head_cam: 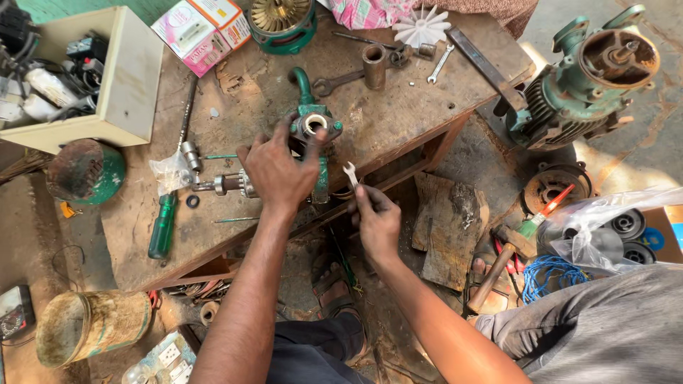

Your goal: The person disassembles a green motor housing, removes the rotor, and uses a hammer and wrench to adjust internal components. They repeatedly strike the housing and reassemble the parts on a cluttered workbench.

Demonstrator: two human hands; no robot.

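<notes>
A worn wooden workbench (398, 121) is seen from above, with a cream box (135, 78) of parts at its far left. At the bench's front edge, a green pump housing (313, 128) is gripped by the left hand (277, 171), its fingers closed around the casting. Just beside it, a small open-ended spanner (351, 174) is pinched upright between the fingertips of the right hand (377, 224). A green-handled screwdriver (162, 226) lies well apart to the left.

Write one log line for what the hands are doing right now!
left hand: gripping green pump part | right hand: holding small spanner | bench: tools scattered
</notes>
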